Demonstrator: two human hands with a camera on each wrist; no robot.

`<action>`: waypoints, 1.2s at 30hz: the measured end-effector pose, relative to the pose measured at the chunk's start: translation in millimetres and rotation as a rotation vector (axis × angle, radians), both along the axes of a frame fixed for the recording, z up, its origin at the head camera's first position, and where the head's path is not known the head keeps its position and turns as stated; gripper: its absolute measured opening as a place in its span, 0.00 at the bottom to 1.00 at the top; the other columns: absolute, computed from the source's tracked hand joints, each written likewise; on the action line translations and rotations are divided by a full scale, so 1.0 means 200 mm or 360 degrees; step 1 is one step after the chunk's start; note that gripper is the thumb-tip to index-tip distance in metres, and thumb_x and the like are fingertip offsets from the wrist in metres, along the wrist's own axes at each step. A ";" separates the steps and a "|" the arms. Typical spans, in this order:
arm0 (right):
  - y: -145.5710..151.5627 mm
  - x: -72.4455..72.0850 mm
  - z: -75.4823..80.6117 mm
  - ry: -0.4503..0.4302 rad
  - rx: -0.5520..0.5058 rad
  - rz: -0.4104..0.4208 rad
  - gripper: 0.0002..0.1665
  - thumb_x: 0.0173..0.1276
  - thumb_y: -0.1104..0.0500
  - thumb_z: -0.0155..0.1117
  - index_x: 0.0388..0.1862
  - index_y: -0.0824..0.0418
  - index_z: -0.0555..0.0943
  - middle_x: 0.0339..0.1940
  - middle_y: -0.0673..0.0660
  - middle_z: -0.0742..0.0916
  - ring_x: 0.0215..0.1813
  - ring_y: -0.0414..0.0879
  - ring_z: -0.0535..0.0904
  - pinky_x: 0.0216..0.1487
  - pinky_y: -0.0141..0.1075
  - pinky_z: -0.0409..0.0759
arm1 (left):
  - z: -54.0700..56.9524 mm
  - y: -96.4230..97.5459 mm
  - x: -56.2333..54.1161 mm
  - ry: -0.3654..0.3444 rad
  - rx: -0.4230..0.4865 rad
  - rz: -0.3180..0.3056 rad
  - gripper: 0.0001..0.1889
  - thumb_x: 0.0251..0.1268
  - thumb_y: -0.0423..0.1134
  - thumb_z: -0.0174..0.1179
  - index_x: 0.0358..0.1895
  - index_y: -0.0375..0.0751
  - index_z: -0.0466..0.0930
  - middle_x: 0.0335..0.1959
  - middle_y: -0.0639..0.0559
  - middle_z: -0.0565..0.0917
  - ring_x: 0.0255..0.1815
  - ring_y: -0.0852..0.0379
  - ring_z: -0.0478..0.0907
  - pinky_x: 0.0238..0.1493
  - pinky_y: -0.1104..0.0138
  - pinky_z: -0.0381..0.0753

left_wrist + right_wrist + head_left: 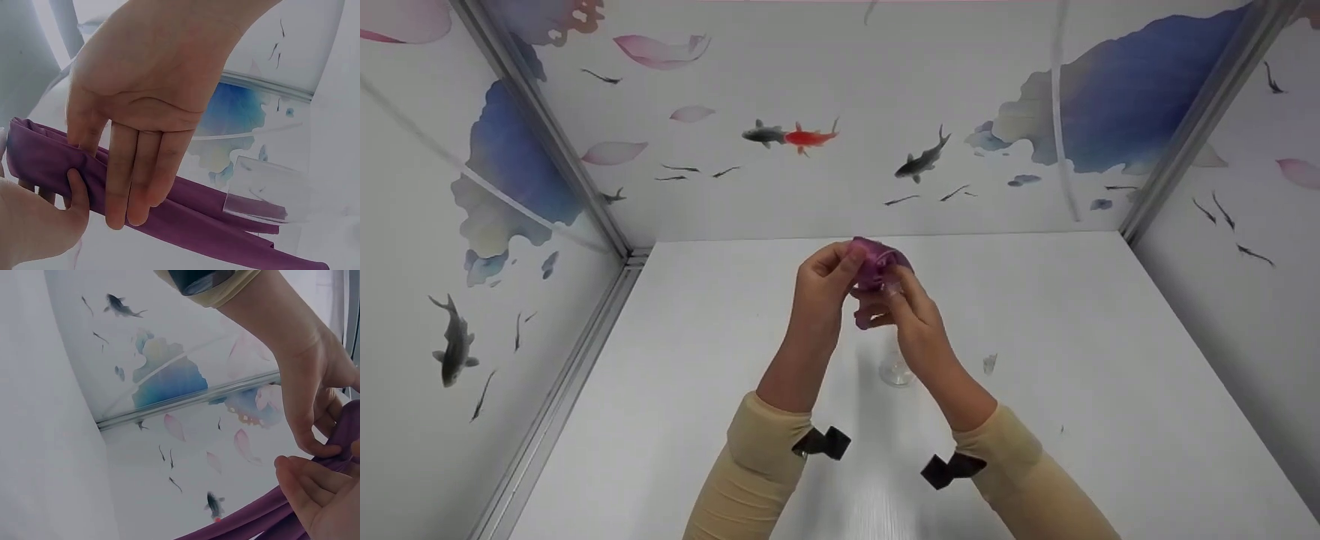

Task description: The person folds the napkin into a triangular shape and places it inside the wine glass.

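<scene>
A purple piece of soft, folded material [872,262] is held up by both hands over the far part of the table. In the left wrist view the purple material stretches out in long, narrow folds. My left hand [823,281] pinches its left side between thumb and fingers. From the right, my right hand [919,319] grips the bunched part, with a lower bit of purple showing under its fingers. A clear glass-like vessel [897,370] stands on the table below, partly hidden by the right hand.
A small clear scrap-like piece [989,364] lies on the white table [697,360], to the right of the vessel. White panels [840,75] printed with fish and petals enclose the table at the back and both sides, joined by metal rails [559,135].
</scene>
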State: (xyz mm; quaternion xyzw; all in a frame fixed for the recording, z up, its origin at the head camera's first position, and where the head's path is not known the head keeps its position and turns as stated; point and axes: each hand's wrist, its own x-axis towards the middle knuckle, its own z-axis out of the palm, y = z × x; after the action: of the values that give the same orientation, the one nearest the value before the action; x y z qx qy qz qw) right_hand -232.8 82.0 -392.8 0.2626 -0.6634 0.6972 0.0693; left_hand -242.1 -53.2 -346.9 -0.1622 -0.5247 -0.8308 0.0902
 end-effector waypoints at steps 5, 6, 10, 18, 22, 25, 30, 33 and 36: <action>0.00 0.01 0.01 -0.0028 -0.0045 0.0118 0.30 0.82 0.52 0.37 0.73 0.70 0.56 0.52 0.68 0.82 0.50 0.62 0.81 0.51 0.48 0.80 | -0.01 0.02 -0.01 0.0017 0.0061 0.0036 0.27 0.40 0.63 0.75 0.25 0.42 0.78 0.31 0.49 0.81 0.34 0.58 0.75 0.39 0.69 0.75; 0.00 0.01 0.01 -0.0019 -0.0062 0.0126 0.30 0.82 0.53 0.36 0.73 0.71 0.55 0.53 0.69 0.81 0.52 0.61 0.80 0.53 0.48 0.79 | -0.01 0.03 -0.02 0.0018 0.0075 0.0031 0.27 0.39 0.63 0.75 0.25 0.42 0.77 0.33 0.49 0.82 0.35 0.58 0.75 0.40 0.69 0.75; -0.01 0.01 0.01 0.0034 -0.0164 0.0054 0.29 0.82 0.54 0.37 0.70 0.74 0.57 0.57 0.68 0.76 0.57 0.59 0.76 0.59 0.48 0.75 | -0.03 0.05 -0.03 0.0055 0.0133 -0.0040 0.27 0.41 0.61 0.75 0.26 0.42 0.76 0.37 0.46 0.83 0.42 0.54 0.77 0.47 0.67 0.75; 0.00 0.00 0.03 0.0042 -0.0273 -0.0206 0.26 0.80 0.54 0.44 0.67 0.72 0.66 0.60 0.64 0.77 0.60 0.51 0.76 0.61 0.43 0.74 | -0.07 0.05 -0.07 0.0225 -0.0002 -0.0132 0.20 0.53 0.56 0.71 0.24 0.45 0.75 0.46 0.45 0.83 0.54 0.46 0.74 0.55 0.62 0.73; 0.01 0.00 0.03 0.0026 -0.0251 -0.0268 0.27 0.79 0.52 0.48 0.68 0.69 0.66 0.59 0.62 0.78 0.58 0.49 0.75 0.60 0.41 0.73 | -0.10 0.04 -0.08 0.0250 -0.0169 -0.0118 0.11 0.60 0.47 0.64 0.26 0.46 0.78 0.54 0.41 0.78 0.60 0.44 0.70 0.58 0.58 0.72; 0.02 -0.01 0.04 0.0039 -0.0289 -0.0262 0.30 0.77 0.49 0.51 0.68 0.69 0.66 0.59 0.62 0.78 0.59 0.50 0.73 0.63 0.40 0.71 | -0.12 0.04 -0.09 0.0222 -0.0273 -0.0099 0.06 0.60 0.43 0.60 0.28 0.46 0.80 0.58 0.39 0.71 0.62 0.46 0.66 0.60 0.55 0.70; 0.04 -0.04 0.05 0.0046 -0.0305 -0.0307 0.27 0.75 0.53 0.56 0.65 0.68 0.67 0.55 0.62 0.78 0.57 0.51 0.74 0.61 0.38 0.72 | -0.15 0.04 -0.10 0.0136 -0.0399 -0.0104 0.07 0.61 0.43 0.59 0.32 0.44 0.80 0.57 0.43 0.69 0.63 0.47 0.63 0.65 0.49 0.63; 0.05 -0.05 0.05 0.0042 -0.0299 -0.0398 0.24 0.73 0.58 0.59 0.63 0.68 0.68 0.53 0.62 0.78 0.54 0.51 0.76 0.60 0.37 0.74 | -0.16 0.05 -0.11 0.0086 -0.0471 -0.0127 0.09 0.62 0.44 0.58 0.34 0.41 0.79 0.56 0.46 0.72 0.63 0.49 0.66 0.65 0.49 0.62; 0.05 -0.06 0.05 0.0053 -0.0297 -0.0491 0.24 0.71 0.60 0.63 0.61 0.69 0.70 0.51 0.63 0.78 0.53 0.51 0.77 0.58 0.37 0.76 | -0.17 0.05 -0.12 0.0073 -0.0474 -0.0184 0.15 0.63 0.43 0.55 0.42 0.34 0.80 0.54 0.45 0.76 0.59 0.48 0.71 0.65 0.51 0.65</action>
State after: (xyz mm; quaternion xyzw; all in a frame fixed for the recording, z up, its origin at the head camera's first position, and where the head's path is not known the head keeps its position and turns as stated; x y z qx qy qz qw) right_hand -244.4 92.3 -382.6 0.1616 -0.6269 0.7325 0.2104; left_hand -265.6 -42.3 -380.5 -0.2227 -0.6298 -0.7436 0.0292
